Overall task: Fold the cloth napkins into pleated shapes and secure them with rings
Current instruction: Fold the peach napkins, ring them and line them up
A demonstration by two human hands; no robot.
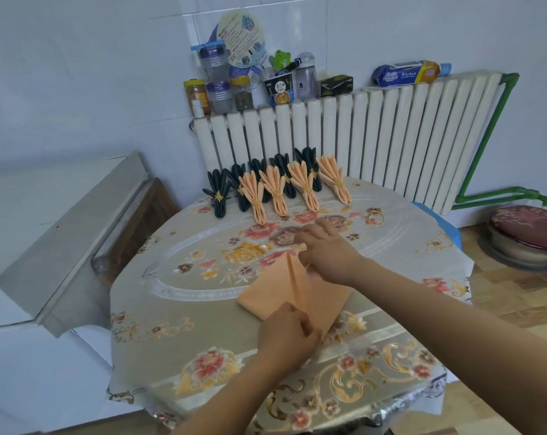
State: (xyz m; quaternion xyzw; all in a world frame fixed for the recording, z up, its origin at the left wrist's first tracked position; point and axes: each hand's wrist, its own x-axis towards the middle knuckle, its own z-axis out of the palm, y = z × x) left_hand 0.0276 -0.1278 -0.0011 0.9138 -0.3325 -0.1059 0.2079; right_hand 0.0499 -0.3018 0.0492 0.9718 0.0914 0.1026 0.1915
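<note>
Peach napkin [267,296] is lying mid-frame on the floral tablecloth [203,312], partly pleated: a ridge of stacked folds is running down its centre from the far tip toward the near edge, flat cloth spreading out on both sides. Left hand [286,332] is sitting at the near end of that ridge, lower centre of the frame, fingers curled and pinching the pleats there. Right hand [327,252] is coming in from the right side of the frame and covering the far end of the napkin, fingers bent down onto the cloth; looks like it's gripping the folds, but the fingertips are hidden under the hand, so grip detail is unclear. Finished napkins are lining up along the far table edge in the upper middle of the frame: dark green pleated napkins [217,191] standing behind, peach pleated napkins [256,196] in front, each one cinched with a gold ring. One loose gold ring [374,216] is lying on the cloth right of centre, just beyond the right hand and apart from it. White radiator [375,130] is standing behind the table, with jars and bottles [222,86] crowding its top at upper centre and a kitchen-wrap box [407,73] sitting further right.
</note>
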